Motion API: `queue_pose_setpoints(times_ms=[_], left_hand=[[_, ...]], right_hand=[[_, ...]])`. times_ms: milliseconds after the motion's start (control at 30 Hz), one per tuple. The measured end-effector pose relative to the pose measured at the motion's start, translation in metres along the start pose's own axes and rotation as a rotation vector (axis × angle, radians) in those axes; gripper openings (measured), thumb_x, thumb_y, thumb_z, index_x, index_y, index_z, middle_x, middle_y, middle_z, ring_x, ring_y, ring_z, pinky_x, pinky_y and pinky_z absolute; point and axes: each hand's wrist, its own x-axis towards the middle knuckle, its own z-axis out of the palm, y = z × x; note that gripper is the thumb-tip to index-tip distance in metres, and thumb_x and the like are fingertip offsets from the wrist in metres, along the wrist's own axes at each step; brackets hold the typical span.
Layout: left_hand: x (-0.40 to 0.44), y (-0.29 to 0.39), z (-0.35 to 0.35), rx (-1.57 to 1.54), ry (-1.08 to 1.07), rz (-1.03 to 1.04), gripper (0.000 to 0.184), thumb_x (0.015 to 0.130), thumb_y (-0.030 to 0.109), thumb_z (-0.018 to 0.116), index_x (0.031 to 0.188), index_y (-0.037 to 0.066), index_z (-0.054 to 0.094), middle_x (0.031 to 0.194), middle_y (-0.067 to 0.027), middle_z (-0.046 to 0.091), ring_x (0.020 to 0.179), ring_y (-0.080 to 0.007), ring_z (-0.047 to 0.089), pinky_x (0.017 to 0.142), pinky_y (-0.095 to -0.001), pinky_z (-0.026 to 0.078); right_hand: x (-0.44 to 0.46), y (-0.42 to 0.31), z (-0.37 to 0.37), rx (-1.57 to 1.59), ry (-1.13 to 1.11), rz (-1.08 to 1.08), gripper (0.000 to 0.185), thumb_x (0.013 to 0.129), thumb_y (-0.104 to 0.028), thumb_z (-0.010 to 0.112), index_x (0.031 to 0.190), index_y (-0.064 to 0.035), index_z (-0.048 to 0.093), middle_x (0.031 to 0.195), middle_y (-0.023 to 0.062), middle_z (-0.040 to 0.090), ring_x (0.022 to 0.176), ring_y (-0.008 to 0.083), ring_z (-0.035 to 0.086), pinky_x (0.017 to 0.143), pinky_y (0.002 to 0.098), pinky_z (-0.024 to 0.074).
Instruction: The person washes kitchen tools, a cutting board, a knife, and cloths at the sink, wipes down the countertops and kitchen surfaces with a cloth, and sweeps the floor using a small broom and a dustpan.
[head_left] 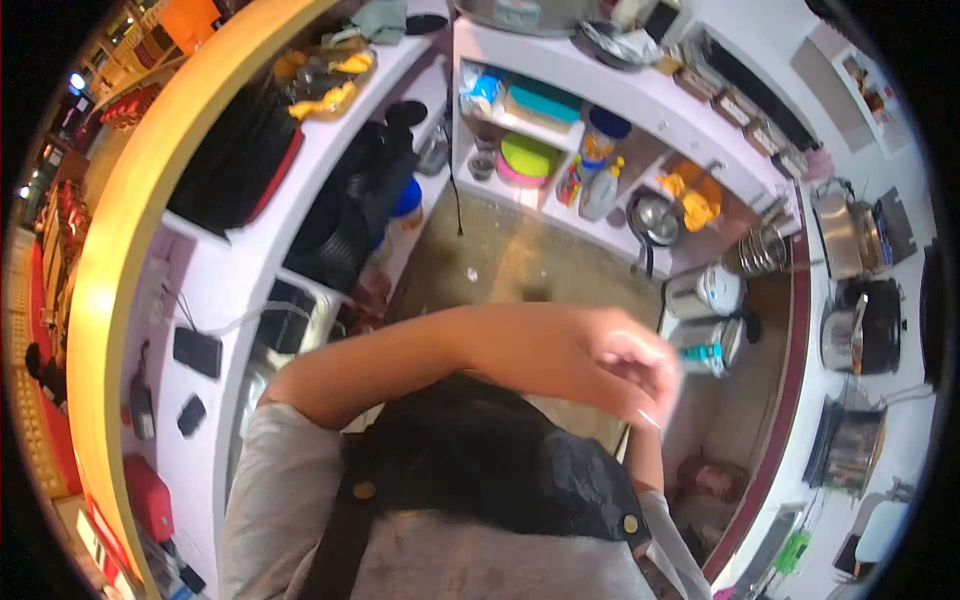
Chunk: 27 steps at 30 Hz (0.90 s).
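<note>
My left arm reaches across in front of my body to the right. At its end my left hand point(630, 365) is curled, its fingers bent inward and blurred by motion; whatever they hold, if anything, does not show. My right forearm point(646, 460) rises from below to meet it. My right hand is hidden behind the left one, so its fingers cannot be seen. I wear a black apron point(480, 450) over a grey shirt. Just beyond my left hand stands a pale appliance with a teal part point(703, 353), beside a white and silver pot point(706, 292).
A shelf unit ahead holds a lime-green container point(528, 153), a frying pan point(655, 218) and an orange cloth point(700, 205). On the left counter lie a phone point(198, 352) and a black tray stack point(235, 150). A pot point(843, 335) stands on the right counter.
</note>
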Motion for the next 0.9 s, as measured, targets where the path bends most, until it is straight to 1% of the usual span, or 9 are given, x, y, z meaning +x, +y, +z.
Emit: queue_pose_setpoints(times_ms=[67, 133, 233, 333, 367, 467, 733, 800, 900], left_hand=[[-0.017, -0.018, -0.066, 0.29, 0.172, -0.264, 0.021, 0.086, 0.022, 0.055, 0.092, 0.003, 0.058, 0.086, -0.0022, 0.059, 0.081, -0.0086, 0.054, 0.073, -0.0242, 0.042], [-0.03, -0.038, -0.136, 0.488, 0.209, -0.361, 0.024, 0.086, 0.024, 0.053, 0.096, 0.003, 0.058, 0.088, -0.003, 0.061, 0.083, -0.0095, 0.054, 0.076, -0.025, 0.042], [-0.038, -0.077, -0.229, 0.421, 0.317, -0.414, 0.027, 0.086, 0.025, 0.053, 0.1, 0.003, 0.058, 0.089, -0.0044, 0.061, 0.081, -0.0114, 0.055, 0.075, -0.0263, 0.043], [-0.043, -0.097, -0.298, 0.417, 0.422, -0.449, 0.026, 0.086, 0.024, 0.053, 0.102, 0.005, 0.059, 0.087, -0.0036, 0.061, 0.075, -0.0112, 0.055, 0.069, -0.0259, 0.045], [-0.046, -0.116, -0.327, 0.306, 0.452, -0.487, 0.025, 0.084, 0.024, 0.055, 0.103, 0.007, 0.06, 0.078, -0.0009, 0.058, 0.065, -0.0094, 0.052, 0.059, -0.0232, 0.044], [-0.053, -0.111, -0.38, -0.015, 0.775, -0.651, 0.023, 0.082, 0.022, 0.057, 0.101, 0.009, 0.06, 0.071, 0.0026, 0.052, 0.06, -0.007, 0.047, 0.053, -0.0205, 0.041], [-0.096, -0.106, -0.557, 0.031, 1.509, -0.416, 0.018, 0.081, 0.017, 0.053, 0.097, 0.01, 0.059, 0.066, 0.0023, 0.05, 0.054, -0.0069, 0.044, 0.046, -0.0226, 0.036], [-0.113, -0.117, -0.62, 0.066, 1.608, -0.402, 0.021, 0.079, 0.013, 0.052, 0.098, 0.008, 0.06, 0.066, 0.0002, 0.054, 0.051, -0.007, 0.047, 0.04, -0.0241, 0.033], [-0.131, -0.155, -0.723, 0.164, 1.774, -0.429, 0.018, 0.085, 0.023, 0.052, 0.097, 0.011, 0.057, 0.062, 0.0024, 0.046, 0.054, -0.0098, 0.044, 0.048, -0.0235, 0.037]], right_hand=[[0.03, -0.002, 0.002, 0.07, 0.022, 0.032, 0.02, 0.07, -0.001, 0.065, 0.086, -0.0037, 0.053, 0.079, 0.0011, 0.055, 0.076, 0.0114, 0.053, 0.07, 0.0253, 0.0443], [0.057, -0.002, 0.006, -0.008, 0.123, -0.017, 0.022, 0.07, 0.001, 0.062, 0.089, -0.0027, 0.053, 0.08, 0.0025, 0.057, 0.075, 0.0126, 0.054, 0.07, 0.0264, 0.0444], [0.083, -0.014, 0.014, -0.104, 0.223, -0.046, 0.02, 0.069, -0.001, 0.061, 0.087, -0.0033, 0.053, 0.082, 0.0036, 0.059, 0.073, 0.0134, 0.054, 0.07, 0.0271, 0.0446], [0.107, -0.05, 0.034, -0.075, 0.11, -0.015, 0.02, 0.07, -0.003, 0.063, 0.085, -0.0044, 0.05, 0.082, 0.0043, 0.059, 0.074, 0.0135, 0.054, 0.071, 0.0273, 0.0443], [0.123, -0.046, 0.032, -0.16, 0.087, -0.051, 0.019, 0.07, -0.002, 0.062, 0.083, -0.0049, 0.049, 0.082, 0.0045, 0.059, 0.076, 0.0137, 0.055, 0.071, 0.0274, 0.0444], [0.169, -0.041, 0.046, -0.121, 0.175, -0.044, 0.018, 0.07, -0.001, 0.062, 0.083, -0.0043, 0.05, 0.08, 0.0046, 0.059, 0.076, 0.014, 0.056, 0.07, 0.0282, 0.0449], [0.233, -0.035, 0.057, -0.361, 0.014, -0.031, 0.016, 0.07, 0.0, 0.063, 0.083, -0.0023, 0.055, 0.082, 0.0048, 0.059, 0.074, 0.0148, 0.057, 0.07, 0.0275, 0.0454], [0.251, -0.02, 0.054, -0.192, 0.071, -0.014, 0.018, 0.072, -0.005, 0.064, 0.088, -0.0027, 0.056, 0.085, 0.0044, 0.059, 0.077, 0.0155, 0.057, 0.071, 0.0274, 0.0449], [0.266, -0.007, 0.057, -0.11, 0.216, 0.101, 0.023, 0.075, -0.011, 0.064, 0.095, -0.004, 0.056, 0.091, 0.0045, 0.057, 0.084, 0.0168, 0.056, 0.074, 0.0286, 0.0439]])
